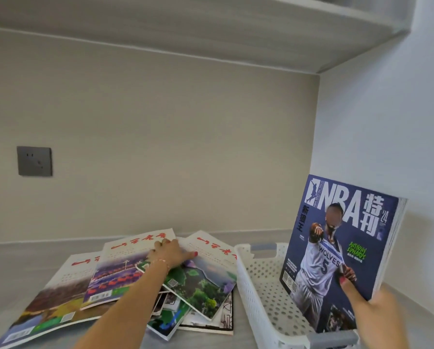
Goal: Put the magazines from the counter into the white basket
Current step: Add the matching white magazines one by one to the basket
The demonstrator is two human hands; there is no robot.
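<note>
— While our right hand point(372, 306) stands the NBA magazine point(336, 250) upright in the white basket point(258, 285), what do we see from the head camera?

— Our thumb presses the cover's lower part and the other fingers wrap behind the back cover, so we grip it firmly. Its bottom edge sits inside the basket, near the grey handle closest to us.

— And our left hand point(169, 253)?

— It lies flat, fingers spread, on the loose pile of magazines point(125, 278) on the grey counter point(21, 263). The fingertips press the top edges of 2 red-titled covers; whether they pinch a page, we cannot tell. The thumb points toward the basket.

— Where is the pile from those fingers?

— Under the palm and fanning back along our forearm, left of the basket. Well beyond the fingertips, a grey wall socket point(34, 161).
</note>
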